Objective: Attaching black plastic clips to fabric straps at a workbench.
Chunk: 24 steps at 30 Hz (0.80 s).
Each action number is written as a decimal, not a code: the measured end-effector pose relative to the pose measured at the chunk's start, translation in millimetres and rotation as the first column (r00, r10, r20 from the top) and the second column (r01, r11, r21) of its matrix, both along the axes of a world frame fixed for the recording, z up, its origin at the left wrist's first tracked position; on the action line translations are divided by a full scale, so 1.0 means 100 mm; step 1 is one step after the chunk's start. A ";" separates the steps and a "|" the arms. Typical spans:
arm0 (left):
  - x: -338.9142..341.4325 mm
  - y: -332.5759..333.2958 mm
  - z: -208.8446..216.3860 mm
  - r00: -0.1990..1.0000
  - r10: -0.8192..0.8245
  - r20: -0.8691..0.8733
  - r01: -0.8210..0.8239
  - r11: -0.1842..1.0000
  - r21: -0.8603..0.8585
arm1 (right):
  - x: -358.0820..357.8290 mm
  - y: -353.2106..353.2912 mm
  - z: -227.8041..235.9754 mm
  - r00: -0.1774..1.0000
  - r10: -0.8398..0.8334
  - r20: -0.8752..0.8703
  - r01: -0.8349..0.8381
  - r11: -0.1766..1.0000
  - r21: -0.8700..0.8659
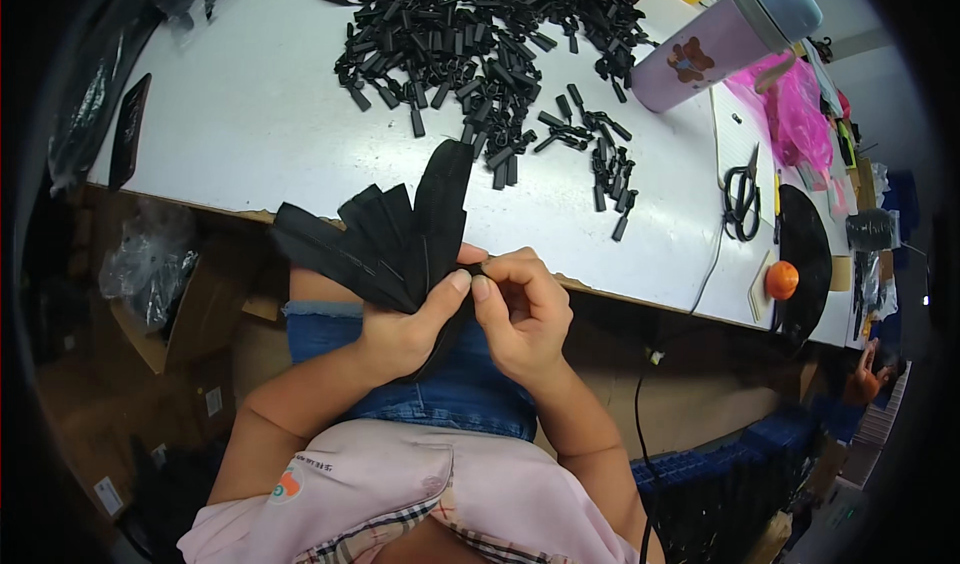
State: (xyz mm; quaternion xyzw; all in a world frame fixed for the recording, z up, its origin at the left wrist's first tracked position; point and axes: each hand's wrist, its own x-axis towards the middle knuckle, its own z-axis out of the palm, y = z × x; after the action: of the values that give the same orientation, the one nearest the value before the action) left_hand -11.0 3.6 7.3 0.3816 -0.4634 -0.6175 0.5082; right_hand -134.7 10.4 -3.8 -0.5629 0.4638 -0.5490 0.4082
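Head view: hands [522, 319] by white table [235, 104], black pulls [435, 39] atop, cartons [207, 389] at left.

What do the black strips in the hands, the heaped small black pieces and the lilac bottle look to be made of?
Black strips: probably woven fabric, matte, judging by soft folds and seam-like lines. Small black pieces: moulded plastic or coated metal, I can't tell which; dull with faint highlights. Lilac bottle: perhaps painted metal, satiny, from its smooth even sheen; possibly plastic.
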 end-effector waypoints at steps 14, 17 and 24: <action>0.12 -0.04 0.05 0.938 -0.186 0.294 0.224 0.969 -0.102 | -0.11 0.05 -0.02 0.966 0.180 0.187 -0.207 0.969 0.138; 0.18 -0.04 0.12 0.950 -0.290 0.119 0.276 0.954 0.119 | -0.09 -0.02 -0.03 0.987 0.102 -0.121 -0.126 0.969 -0.211; 0.14 0.00 0.01 0.956 -0.142 0.257 0.175 0.978 -0.111 | -0.09 -0.02 -0.03 0.956 -0.043 -0.291 -0.089 0.900 -0.427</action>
State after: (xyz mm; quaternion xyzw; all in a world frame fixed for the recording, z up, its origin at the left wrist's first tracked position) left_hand 3.4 3.3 8.4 0.3827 -0.5921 -0.5719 0.4194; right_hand -143.3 8.2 -7.2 -0.7204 0.3780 -0.5440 0.2054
